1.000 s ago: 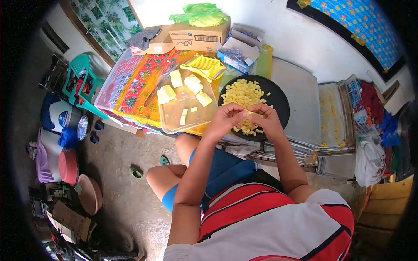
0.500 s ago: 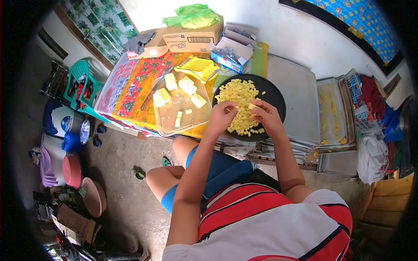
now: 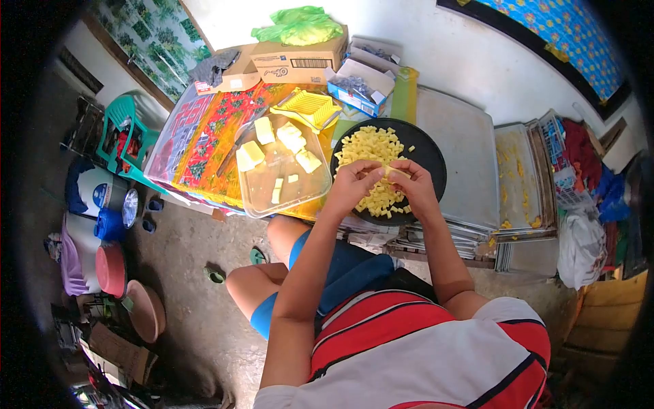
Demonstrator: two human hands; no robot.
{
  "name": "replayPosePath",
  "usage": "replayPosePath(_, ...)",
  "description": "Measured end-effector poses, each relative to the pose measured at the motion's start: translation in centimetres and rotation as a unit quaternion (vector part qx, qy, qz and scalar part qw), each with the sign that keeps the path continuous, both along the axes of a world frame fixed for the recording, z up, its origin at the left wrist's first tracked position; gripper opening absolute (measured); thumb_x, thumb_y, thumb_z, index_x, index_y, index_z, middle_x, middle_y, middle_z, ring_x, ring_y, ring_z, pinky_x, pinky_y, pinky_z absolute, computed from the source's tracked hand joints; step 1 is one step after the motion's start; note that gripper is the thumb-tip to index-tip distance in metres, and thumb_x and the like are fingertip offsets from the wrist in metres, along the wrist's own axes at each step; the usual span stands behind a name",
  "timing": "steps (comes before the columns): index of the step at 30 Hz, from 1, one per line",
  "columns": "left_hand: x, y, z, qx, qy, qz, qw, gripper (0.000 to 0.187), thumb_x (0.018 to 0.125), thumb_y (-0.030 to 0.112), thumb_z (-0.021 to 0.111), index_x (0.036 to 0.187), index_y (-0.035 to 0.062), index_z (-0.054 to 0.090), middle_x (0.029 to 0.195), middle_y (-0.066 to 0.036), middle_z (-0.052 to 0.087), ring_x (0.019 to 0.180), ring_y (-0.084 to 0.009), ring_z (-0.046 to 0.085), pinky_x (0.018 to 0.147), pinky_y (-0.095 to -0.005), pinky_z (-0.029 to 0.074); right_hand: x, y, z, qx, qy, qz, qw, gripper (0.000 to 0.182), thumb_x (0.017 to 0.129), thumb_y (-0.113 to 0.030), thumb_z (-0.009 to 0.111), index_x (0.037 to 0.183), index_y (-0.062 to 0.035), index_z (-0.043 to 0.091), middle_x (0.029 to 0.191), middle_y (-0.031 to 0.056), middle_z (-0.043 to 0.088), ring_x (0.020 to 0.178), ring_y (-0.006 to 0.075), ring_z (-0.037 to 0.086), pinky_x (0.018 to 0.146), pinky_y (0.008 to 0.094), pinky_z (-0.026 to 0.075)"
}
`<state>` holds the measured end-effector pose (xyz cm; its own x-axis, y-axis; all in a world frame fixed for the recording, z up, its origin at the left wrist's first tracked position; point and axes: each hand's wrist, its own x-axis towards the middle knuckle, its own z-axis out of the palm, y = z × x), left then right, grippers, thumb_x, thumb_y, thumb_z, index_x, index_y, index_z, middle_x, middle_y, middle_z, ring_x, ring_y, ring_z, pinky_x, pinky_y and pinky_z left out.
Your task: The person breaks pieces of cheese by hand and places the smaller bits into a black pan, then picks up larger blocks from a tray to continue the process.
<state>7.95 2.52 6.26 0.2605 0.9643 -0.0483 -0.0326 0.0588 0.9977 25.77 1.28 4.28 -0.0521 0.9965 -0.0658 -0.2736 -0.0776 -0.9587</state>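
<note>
Both my hands meet over a round black tray [image 3: 432, 146] heaped with small yellow cubes [image 3: 368, 144]. A small yellow piece [image 3: 388, 172] is pinched between the fingertips of my left hand [image 3: 355, 184] and my right hand [image 3: 414, 183]. Left of them stands a clear plastic tray [image 3: 262, 198] with larger yellow blocks [image 3: 250, 156] and a few smaller pieces [image 3: 277, 191] in it. A knife-like tool at that tray's left edge is partly hidden.
Behind the clear tray lies a yellow slotted rack [image 3: 308, 108]. Cardboard boxes [image 3: 300, 63] and a blue-white box [image 3: 360, 87] stand along the wall. Stacked flat trays [image 3: 460, 153] are to the right. A green chair [image 3: 121, 140] is at the left.
My hands have come together, and the left fingertips now touch the yellow piece that my right hand held. The view has shifted slightly.
</note>
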Motion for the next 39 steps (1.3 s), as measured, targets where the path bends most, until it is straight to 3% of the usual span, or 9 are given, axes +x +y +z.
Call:
replayPosePath(7,-0.1,0.3,-0.8,-0.012,-0.078,-0.041,0.996,0.023,0.086,0.018,0.066,0.098,-0.0023,0.064,0.074,-0.004,0.062,0.061,-0.009,0.056,0.053,-0.0229,0.047,-0.1,-0.4,0.7,0.015,0.037,0.031,0.999,0.02,0.082,-0.005,0.066,0.101,-0.0003,0.062,0.087,0.0037,0.064,0.07,0.0087,0.059,0.064,0.021,0.049)
replayPosePath(16,0.5,0.1,-0.6,-0.04,-0.075,-0.019,0.996,0.018,0.087,0.016,0.063,0.094,-0.0015,0.065,0.075,-0.003,0.063,0.061,-0.0072,0.056,0.053,-0.0217,0.047,0.1,-0.4,1.0,-0.022,0.066,0.031,0.997,0.025,0.081,-0.007,0.066,0.103,0.0027,0.063,0.09,0.0065,0.064,0.071,0.0098,0.059,0.065,0.022,0.05)
replayPosePath(19,1.3,0.3,-1.7,-0.021,-0.014,0.024,0.999,0.018,0.085,0.016,0.064,0.093,-0.0005,0.065,0.074,-0.005,0.064,0.06,-0.0099,0.057,0.055,-0.0251,0.048,0.4,-0.1,0.4,-0.025,-0.004,0.011,1.0,0.024,0.081,-0.007,0.065,0.103,0.0019,0.063,0.092,0.0061,0.063,0.072,0.0095,0.059,0.066,0.0227,0.051)
replayPosePath(22,1.9,0.6,-3.1,0.172,0.192,0.091,0.962,0.019,0.083,0.016,0.064,0.093,0.0006,0.064,0.076,-0.011,0.065,0.063,-0.0197,0.061,0.06,-0.0318,0.049,1.0,0.1,-0.5,-0.005,-0.071,-0.02,0.997,0.023,0.082,-0.007,0.065,0.104,0.0005,0.065,0.095,0.0049,0.063,0.075,0.0092,0.059,0.067,0.023,0.051)
replayPosePath(25,2.2,0.5,-3.8,0.166,0.281,0.089,0.941,0.019,0.083,0.018,0.062,0.092,0.0015,0.064,0.079,-0.016,0.065,0.072,-0.0292,0.063,0.067,-0.0376,0.049,1.3,0.1,-0.9,-0.001,-0.058,-0.034,0.998,0.022,0.082,-0.008,0.065,0.104,-0.0007,0.065,0.099,0.0039,0.062,0.077,0.0089,0.059,0.067,0.0229,0.051)
replayPosePath(31,2.5,-0.1,-2.9,0.197,0.345,0.097,0.913,0.024,0.085,0.024,0.06,0.093,0.0024,0.065,0.084,-0.017,0.064,0.078,-0.0323,0.063,0.069,-0.0399,0.049,1.1,-0.1,-0.3,-0.01,-0.028,-0.036,0.999,0.023,0.082,-0.008,0.067,0.103,-0.0017,0.063,0.097,0.0027,0.061,0.078,0.0085,0.059,0.067,0.0224,0.052)
replayPosePath(34,2.4,0.1,-3.3,0.228,0.278,0.122,0.925,0.022,0.085,0.023,0.062,0.095,0.0033,0.065,0.08,-0.015,0.064,0.073,-0.0297,0.062,0.067,-0.0371,0.049,1.1,0.0,-0.3,-0.008,-0.001,-0.033,0.999,0.023,0.081,-0.009,0.068,0.103,-0.0014,0.062,0.095,0.0027,0.061,0.078,0.0082,0.058,0.067,0.0221,0.051)
replayPosePath(37,2.2,0.3,-3.2,0.214,0.204,0.11,0.949,0.022,0.085,0.022,0.064,0.094,0.0022,0.065,0.073,-0.009,0.062,0.065,-0.0187,0.059,0.06,-0.0303,0.047,0.9,-0.3,0.2,0.003,0.013,-0.03,0.999,0.023,0.081,-0.009,0.068,0.102,-0.0008,0.062,0.093,0.0029,0.061,0.076,0.008,0.058,0.066,0.0218,0.051)
replayPosePath(39,2.3,0.3,-2.5,0.134,0.09,0.069,0.984,0.022,0.086,0.021,0.065,0.095,0.0013,0.064,0.07,-0.004,0.06,0.062,-0.0115,0.054,0.056,-0.0259,0.043,0.7,-0.4,0.4,0.005,0.019,-0.028,0.999,0.024,0.081,-0.009,0.068,0.102,-0.0008,0.061,0.091,0.003,0.062,0.075,0.008,0.058,0.066,0.0217,0.051)
